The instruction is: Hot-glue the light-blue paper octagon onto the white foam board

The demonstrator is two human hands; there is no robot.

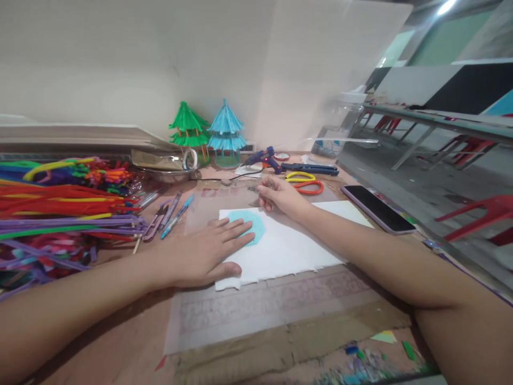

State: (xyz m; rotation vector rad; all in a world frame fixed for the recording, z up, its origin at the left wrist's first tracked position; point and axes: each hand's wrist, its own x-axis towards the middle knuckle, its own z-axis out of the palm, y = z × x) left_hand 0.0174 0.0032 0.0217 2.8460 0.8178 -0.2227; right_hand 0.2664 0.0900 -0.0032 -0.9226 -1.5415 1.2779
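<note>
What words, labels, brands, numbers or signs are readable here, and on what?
No text is readable.
Translucent sheet under the white paper: faint reddish marks, too blurred to tell if they are letters.
Blue pen: any print is too small to read.
Phone: dark screen, no writing visible.

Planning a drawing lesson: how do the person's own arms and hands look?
The left arm and right arm are bare, with no sleeve, watch or bracelet in view. Neither left hand nor right hand wears a glove; no ring is discernible on the fingers.
</note>
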